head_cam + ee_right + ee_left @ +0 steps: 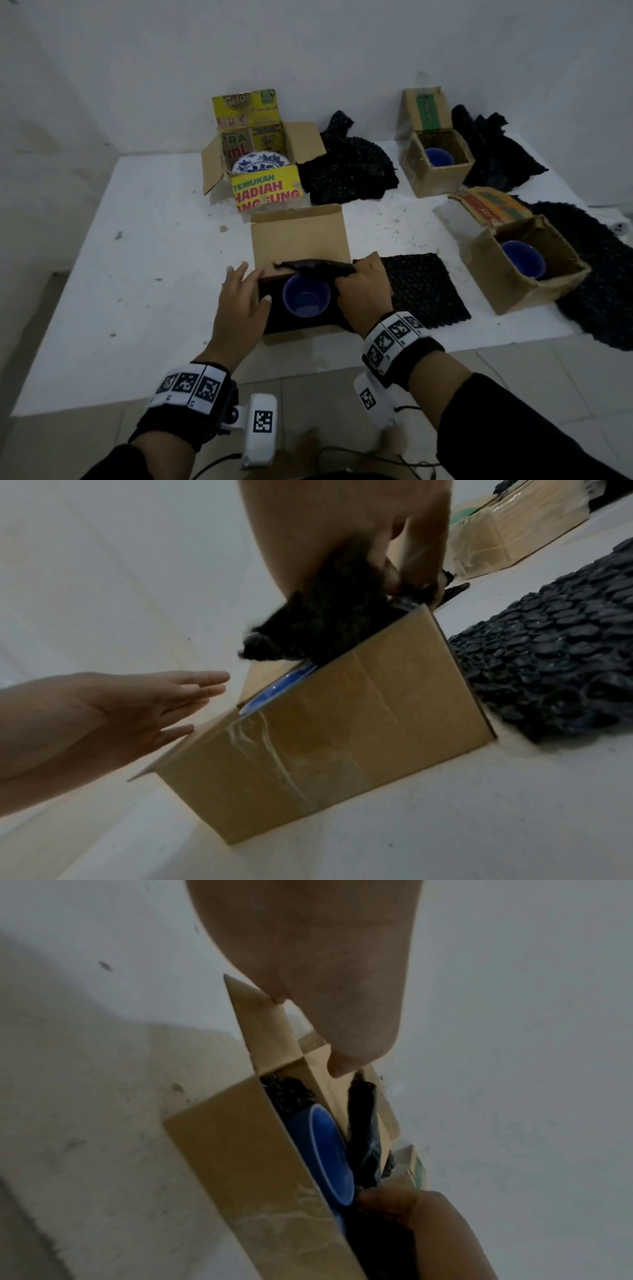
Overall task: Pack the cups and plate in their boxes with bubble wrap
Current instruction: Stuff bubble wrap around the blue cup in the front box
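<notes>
The left hand (239, 301) hovers with fingers spread and straight at the left edge of the near brown box (301, 337), holding nothing. Inside that box a blue cup (306, 299) stands upright, mouth up, on black padding. Just right of the cup, the right hand (363, 294) pinches a strip of black bubble wrap (313, 265) whose long axis runs left to right across the box's far edge, above the cup. The cup lies directly between both hands, nearer than the wrap; laying the wrap over it likely means drawing it nearward.
</notes>
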`<state>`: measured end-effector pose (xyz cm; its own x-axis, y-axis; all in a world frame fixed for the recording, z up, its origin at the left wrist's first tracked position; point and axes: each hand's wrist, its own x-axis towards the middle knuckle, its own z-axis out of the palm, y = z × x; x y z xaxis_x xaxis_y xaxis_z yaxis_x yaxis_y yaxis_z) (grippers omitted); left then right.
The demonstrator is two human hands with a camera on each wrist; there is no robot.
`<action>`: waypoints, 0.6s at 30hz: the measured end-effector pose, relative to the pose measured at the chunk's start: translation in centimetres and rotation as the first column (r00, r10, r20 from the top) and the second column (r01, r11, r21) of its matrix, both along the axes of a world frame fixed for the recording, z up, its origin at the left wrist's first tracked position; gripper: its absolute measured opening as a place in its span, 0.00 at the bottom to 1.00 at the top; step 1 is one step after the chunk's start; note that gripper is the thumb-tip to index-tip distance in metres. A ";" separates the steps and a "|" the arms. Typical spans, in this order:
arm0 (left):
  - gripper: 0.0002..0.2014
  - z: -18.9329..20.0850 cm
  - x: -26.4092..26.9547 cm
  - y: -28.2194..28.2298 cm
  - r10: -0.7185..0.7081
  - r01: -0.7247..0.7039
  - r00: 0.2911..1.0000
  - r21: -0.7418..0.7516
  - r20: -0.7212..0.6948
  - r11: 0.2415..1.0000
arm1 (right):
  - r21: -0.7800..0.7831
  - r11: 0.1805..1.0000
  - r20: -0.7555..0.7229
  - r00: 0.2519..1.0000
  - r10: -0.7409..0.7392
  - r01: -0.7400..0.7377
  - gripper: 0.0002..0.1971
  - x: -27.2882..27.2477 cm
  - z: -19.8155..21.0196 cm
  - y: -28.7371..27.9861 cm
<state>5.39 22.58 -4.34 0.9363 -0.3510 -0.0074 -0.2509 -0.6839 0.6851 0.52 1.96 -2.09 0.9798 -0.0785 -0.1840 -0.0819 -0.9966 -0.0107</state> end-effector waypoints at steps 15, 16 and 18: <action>0.29 -2.0 -1.3 0.6 -0.082 0.051 0.953 -0.112 -0.291 0.992 | 0.163 0.961 -0.261 0.929 0.261 -0.225 0.17 0.3 2.9 -0.4; 0.29 -2.0 -1.3 0.6 -0.083 0.052 0.951 -0.114 -0.298 0.992 | 0.185 0.957 -0.284 0.920 0.268 -0.222 0.17 0.4 2.6 -0.1; 0.29 -1.9 -1.3 0.5 -0.087 0.055 0.949 -0.112 -0.302 0.992 | 0.247 0.950 -0.287 0.922 0.260 -0.191 0.16 0.4 2.6 0.0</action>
